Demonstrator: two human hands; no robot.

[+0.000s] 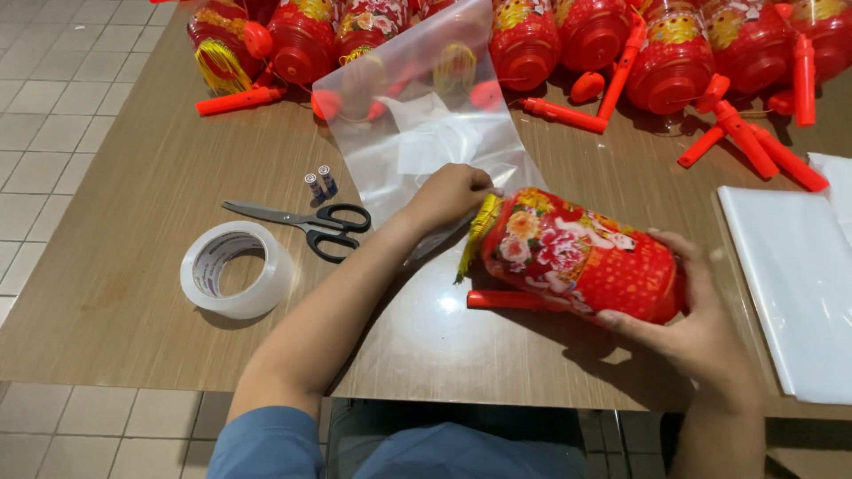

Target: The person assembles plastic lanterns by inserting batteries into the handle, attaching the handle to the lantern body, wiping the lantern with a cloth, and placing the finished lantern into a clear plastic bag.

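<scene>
Red lantern [581, 257] near table edge [497, 401], right hand [692, 324] gripping its base, left hand [453, 193] pinching its yellow tassel [475, 232]

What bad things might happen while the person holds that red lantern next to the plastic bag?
1. The left hand pinches the yellow tassel at the lantern end; a tug might fray it.
2. The right hand grips the lantern's thin side, which may dent.
3. The two batteries lie loose beside the bag and could roll away if it slides.
</scene>
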